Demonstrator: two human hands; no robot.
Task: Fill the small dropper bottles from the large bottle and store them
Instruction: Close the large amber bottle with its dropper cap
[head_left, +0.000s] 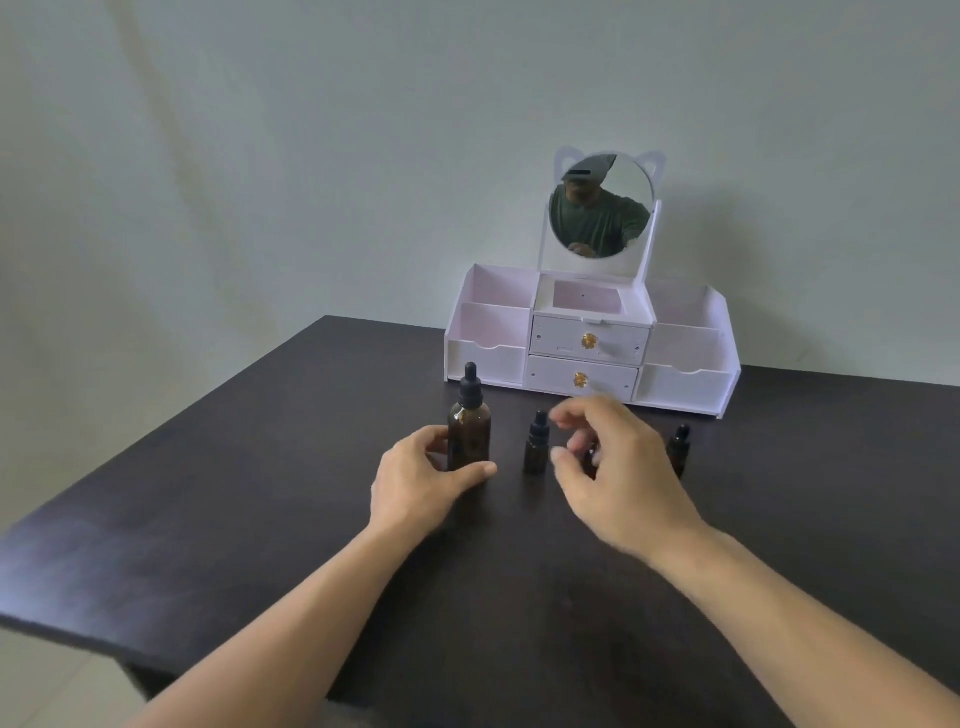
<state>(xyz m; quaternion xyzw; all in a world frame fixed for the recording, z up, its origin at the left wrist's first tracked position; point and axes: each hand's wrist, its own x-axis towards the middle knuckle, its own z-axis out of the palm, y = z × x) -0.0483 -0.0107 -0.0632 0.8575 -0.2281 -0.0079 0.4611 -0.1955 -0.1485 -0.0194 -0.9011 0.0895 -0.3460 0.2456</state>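
A large amber dropper bottle (469, 431) with a black dropper cap stands upright on the dark table (260, 519). My left hand (421, 480) grips its lower body, thumb in front and fingers behind. To its right stands a small dark dropper bottle (536, 444). My right hand (618, 467) hovers blurred just right of it, fingers loosely curled and holding nothing. A second small bottle (590, 460) shows only as a sliver behind those fingers. A third small bottle (678, 449) stands further right.
A white and pink desk organiser (592, 343) stands at the back of the table, with open side compartments, two shut drawers with gold knobs and a round mirror (601, 205) on top. The table's left edge runs diagonally toward me.
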